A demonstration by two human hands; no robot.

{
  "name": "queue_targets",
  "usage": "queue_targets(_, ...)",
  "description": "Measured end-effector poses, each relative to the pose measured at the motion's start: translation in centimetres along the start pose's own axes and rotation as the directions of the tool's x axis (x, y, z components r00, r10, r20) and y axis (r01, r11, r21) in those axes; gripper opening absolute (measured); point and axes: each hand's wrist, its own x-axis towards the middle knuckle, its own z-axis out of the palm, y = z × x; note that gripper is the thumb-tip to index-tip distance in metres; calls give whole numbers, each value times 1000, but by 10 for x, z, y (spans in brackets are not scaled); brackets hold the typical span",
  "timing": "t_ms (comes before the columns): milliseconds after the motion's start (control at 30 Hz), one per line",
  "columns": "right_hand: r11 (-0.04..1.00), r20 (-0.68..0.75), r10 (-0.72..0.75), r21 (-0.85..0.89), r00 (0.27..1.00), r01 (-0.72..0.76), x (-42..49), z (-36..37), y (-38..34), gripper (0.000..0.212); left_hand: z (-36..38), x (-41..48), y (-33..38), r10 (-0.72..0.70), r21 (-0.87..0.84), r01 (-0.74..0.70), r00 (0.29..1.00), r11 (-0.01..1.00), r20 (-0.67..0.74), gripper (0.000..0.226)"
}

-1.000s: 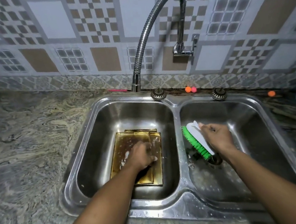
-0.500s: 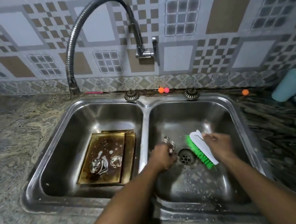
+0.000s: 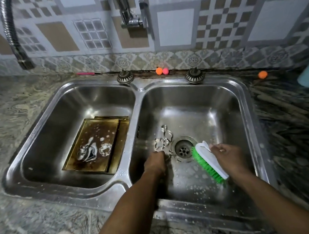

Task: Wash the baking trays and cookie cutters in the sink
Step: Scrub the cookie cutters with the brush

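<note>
Two basins in the sink [image 3: 132, 107]: baking trays [image 3: 123, 137] soak soapy in the left one. Right hand [image 3: 229, 159] grips the brush [image 3: 210, 162]; left hand [image 3: 156, 163] curls on a cookie cutter [image 3: 171, 153] by the drain [image 3: 183, 149], steadying it for scrubbing.

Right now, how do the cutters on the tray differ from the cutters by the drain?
The tray cutters lie in the left basin, coated in white foam; the drain cutters lie in the right basin, showing bare metal. No hand is near the tray cutters; the left hand is at the drain cutters, grip unclear. Both sets lie flat.
</note>
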Motion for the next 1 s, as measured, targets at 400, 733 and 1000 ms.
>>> queue_targets(400, 1000, -17, 14, -5, 1000, -14, -4, -17, -16, 36, -7, -10, 15, 99, -267, -90, 995, 960, 23, 24)
queue_targets(733, 999, -183, 29, 40, 983, -22, -40, -38, -61, 36, -66, -39, 14, 193, -761, -98, 981, 641, 36, 13)
queue_targets(1000, 997, -325, 28, 71, 945, -5, -68, -74, -75, 25, -89, -62, 58, 469, -651, -392, 881, 650, -63, 29)
